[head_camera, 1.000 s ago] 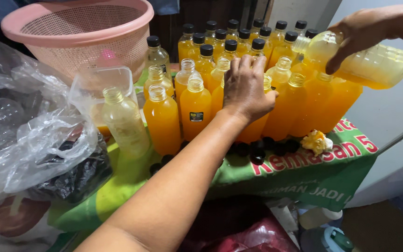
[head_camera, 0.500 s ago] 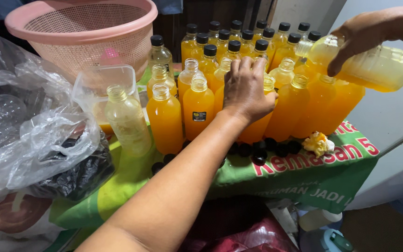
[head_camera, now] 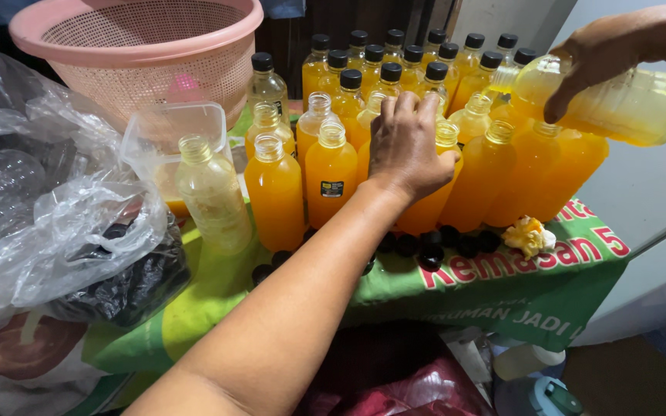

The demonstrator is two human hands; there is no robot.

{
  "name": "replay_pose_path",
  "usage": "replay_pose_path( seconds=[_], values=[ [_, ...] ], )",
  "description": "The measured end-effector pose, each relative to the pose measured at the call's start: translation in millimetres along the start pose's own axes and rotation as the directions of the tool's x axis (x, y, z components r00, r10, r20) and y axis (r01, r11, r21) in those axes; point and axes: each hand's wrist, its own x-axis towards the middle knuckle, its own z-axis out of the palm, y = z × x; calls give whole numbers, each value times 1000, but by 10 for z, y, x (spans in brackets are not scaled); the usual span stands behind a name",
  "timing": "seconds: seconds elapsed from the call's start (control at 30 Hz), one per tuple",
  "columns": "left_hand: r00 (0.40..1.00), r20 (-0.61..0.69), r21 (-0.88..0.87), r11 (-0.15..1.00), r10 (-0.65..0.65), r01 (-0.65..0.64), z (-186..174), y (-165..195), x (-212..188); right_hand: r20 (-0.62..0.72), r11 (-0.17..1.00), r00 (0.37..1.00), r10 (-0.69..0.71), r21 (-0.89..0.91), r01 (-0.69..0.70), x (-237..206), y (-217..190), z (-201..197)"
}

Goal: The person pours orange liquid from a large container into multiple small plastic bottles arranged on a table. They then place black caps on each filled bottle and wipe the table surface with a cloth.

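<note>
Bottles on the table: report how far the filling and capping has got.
Done: the back rows of bottles are filled and black-capped. In hand: the right hand tips a jug over open bottles while the left hand steadies one. Left: the front filled bottles lack caps, one bottle looks nearly empty, and loose caps wait.

The left hand [head_camera: 406, 146] rests on the crowd of filled clear plastic bottles [head_camera: 331, 173]. Right of it, the right hand [head_camera: 591, 65] holds a tilted plastic jug [head_camera: 634, 108] above them. Left of the left hand stands an empty clear bottle [head_camera: 211, 192], with a pink plastic basket [head_camera: 140, 54] behind (farther left, crumpled plastic bags [head_camera: 48, 231]). Before it lie loose black caps [head_camera: 433, 246].
</note>
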Motion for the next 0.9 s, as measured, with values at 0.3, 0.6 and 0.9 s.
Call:
replay_pose_path(
  seconds=[0.3,0.6,0.9],
  values=[
    [1000,-9,-2,1000,-2,2,13,-13,15,3,999,1000,25,23,-25,-13,13,5],
    [1000,-22,-5,1000,10,-10,6,-41,-48,8,998,999,34,44,-34,-59,-44,54],
    [1000,-19,-4,1000,8,-8,29,-70,-82,22,997,999,43,60,-44,-41,-49,69]
  ],
)
